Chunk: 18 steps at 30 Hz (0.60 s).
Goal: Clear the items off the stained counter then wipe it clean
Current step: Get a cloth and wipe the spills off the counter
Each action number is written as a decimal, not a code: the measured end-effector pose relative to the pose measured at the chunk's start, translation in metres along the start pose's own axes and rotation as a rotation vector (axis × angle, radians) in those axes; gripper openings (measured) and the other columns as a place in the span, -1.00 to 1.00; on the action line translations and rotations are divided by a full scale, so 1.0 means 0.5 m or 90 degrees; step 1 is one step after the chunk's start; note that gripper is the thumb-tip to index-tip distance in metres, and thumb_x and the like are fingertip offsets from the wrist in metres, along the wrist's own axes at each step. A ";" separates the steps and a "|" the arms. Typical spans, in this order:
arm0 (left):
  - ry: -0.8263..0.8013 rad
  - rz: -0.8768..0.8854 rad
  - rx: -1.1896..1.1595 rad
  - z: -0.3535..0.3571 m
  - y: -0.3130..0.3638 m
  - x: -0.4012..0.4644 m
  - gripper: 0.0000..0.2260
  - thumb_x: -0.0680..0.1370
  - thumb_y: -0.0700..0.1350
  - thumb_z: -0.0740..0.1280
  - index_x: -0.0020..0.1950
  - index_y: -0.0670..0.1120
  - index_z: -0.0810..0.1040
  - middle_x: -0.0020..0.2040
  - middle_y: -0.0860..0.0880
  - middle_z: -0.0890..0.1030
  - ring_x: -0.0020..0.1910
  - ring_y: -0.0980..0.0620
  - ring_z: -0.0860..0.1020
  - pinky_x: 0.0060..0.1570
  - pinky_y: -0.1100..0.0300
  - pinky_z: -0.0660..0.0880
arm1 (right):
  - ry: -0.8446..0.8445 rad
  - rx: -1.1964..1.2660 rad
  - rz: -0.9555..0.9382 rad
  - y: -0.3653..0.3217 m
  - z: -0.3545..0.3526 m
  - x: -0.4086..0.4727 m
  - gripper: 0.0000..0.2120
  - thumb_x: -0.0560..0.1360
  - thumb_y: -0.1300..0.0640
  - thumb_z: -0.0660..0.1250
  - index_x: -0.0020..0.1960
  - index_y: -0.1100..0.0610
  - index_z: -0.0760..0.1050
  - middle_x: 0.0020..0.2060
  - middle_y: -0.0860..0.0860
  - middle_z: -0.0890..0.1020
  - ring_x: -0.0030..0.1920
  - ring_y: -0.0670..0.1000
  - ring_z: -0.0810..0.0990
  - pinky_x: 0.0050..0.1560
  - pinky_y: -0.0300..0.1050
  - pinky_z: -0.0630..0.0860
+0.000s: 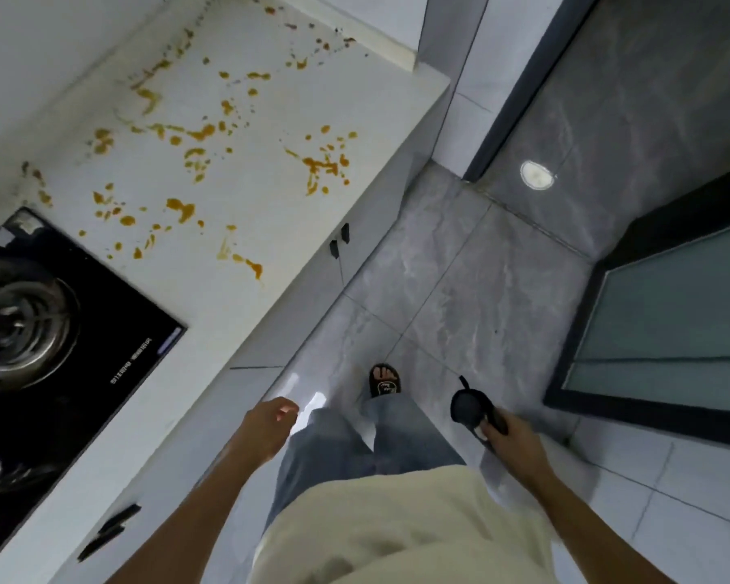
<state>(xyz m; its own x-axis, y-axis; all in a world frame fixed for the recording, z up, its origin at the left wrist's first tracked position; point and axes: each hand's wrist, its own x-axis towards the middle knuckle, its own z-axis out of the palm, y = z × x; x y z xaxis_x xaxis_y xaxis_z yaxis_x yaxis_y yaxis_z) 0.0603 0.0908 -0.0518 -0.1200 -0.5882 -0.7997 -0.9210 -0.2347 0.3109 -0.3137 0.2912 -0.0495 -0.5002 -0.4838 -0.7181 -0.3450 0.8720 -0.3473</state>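
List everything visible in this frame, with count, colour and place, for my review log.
counter: one, white, upper left, no items standing on it
stains: many, orange-brown, scattered across the counter
stove: one, black glass with metal burner, left, set into the counter
cabinet handles: dark, on the cabinet fronts below the counter
floor: grey tiles, centre and right
dark object: one, black, carried over the floor; what it is cannot be told
sandal: one, dark, on the floor
hands: left hand loose, holding nothing; right hand grips the dark object
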 end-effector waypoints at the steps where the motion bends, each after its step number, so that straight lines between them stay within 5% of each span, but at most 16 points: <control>1: 0.007 -0.022 -0.010 0.005 -0.008 -0.006 -0.79 0.69 -0.05 0.27 0.19 -0.03 0.69 0.14 -0.06 0.74 0.11 -0.10 0.70 0.21 0.08 0.59 | -0.012 -0.002 -0.027 -0.035 -0.019 0.030 -0.78 0.63 0.12 0.32 -0.08 0.28 0.53 -0.26 0.18 0.63 -0.19 0.20 0.63 -0.28 -0.13 0.40; 9: 0.050 -0.212 -0.156 0.068 -0.095 -0.075 -0.73 0.72 -0.11 0.22 0.29 -0.06 0.68 0.23 -0.07 0.71 0.10 -0.06 0.69 0.20 0.10 0.63 | -0.128 -0.096 -0.267 -0.365 -0.051 0.155 -0.64 0.59 0.09 0.34 -0.35 -0.08 0.38 -0.50 -0.12 0.48 -0.47 -0.16 0.40 -0.41 -0.21 0.28; 18: 0.177 -0.134 -0.237 -0.046 -0.047 -0.043 -0.76 0.72 -0.10 0.25 0.29 0.00 0.67 0.24 0.00 0.71 0.18 -0.07 0.67 0.26 0.12 0.54 | -0.175 -0.071 -0.442 -0.702 -0.025 0.110 -0.88 0.56 -0.01 0.36 -0.14 -0.19 0.57 -0.25 -0.18 0.68 -0.17 -0.23 0.63 -0.27 -0.46 0.44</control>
<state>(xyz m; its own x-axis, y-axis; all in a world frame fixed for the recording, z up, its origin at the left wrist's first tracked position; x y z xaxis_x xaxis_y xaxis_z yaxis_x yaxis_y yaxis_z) 0.0928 0.0910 -0.0302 0.2036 -0.6706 -0.7134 -0.7139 -0.6003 0.3606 -0.2299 -0.0423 0.0404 0.0724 -0.8704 -0.4869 -0.5944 0.3544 -0.7219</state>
